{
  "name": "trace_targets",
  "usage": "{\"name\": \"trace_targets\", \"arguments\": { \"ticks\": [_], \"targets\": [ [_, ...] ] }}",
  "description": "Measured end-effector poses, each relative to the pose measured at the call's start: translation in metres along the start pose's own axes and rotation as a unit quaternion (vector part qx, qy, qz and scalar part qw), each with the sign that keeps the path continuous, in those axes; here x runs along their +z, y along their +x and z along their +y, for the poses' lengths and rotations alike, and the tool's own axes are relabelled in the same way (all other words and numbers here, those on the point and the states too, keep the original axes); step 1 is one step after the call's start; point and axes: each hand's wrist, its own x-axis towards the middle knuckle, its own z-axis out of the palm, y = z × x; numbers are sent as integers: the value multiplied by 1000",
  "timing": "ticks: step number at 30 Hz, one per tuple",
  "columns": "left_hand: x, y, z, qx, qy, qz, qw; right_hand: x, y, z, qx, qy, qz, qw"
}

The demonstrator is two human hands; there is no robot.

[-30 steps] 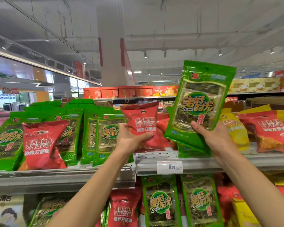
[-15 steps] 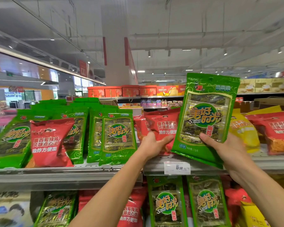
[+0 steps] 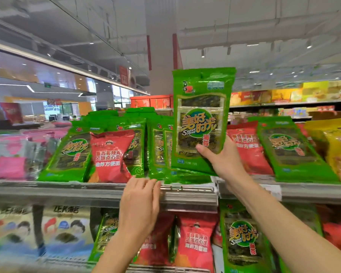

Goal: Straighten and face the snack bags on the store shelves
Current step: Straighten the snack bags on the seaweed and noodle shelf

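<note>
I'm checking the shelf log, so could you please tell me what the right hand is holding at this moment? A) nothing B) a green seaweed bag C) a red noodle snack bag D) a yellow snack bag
B: the right hand grips the green seaweed bag by its lower corner and holds it upright above the shelf, while the left hand holds nothing.

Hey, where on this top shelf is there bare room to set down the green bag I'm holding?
The only open strip is the shelf's front lip, just ahead of the standing green bags, between your left hand and right hand, which holds the green bag. The red bag crowds the left; red and green bags fill the right.
</note>
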Motion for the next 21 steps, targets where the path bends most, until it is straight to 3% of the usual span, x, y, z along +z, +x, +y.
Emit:
{"name": "trace_targets", "arguments": {
  "ticks": [5, 8, 11, 14, 17, 21],
  "targets": [
    [0, -7, -11, 24, -26, -1, 999, 35, 10, 25, 85, -7, -68, 994],
    [1, -6, -11, 26, -34, 8, 999, 35, 16, 34, 186, -25, -137, 973],
    [3, -6, -12, 28, -39, 17, 999, 31, 20, 28, 252, -75, -155, 952],
    [4, -8, -13, 27, -46, 15, 998, 38, 13, 21, 240, -213, -138, 937],
    [4, -9, -12, 19, -48, 10, 999, 48, -1, 19, 135, -376, -75, 914],
    [2, -9, -9, 16, -50, 13, 999, 52, -14, 16, 87, -446, -55, 889]
  ]
}}
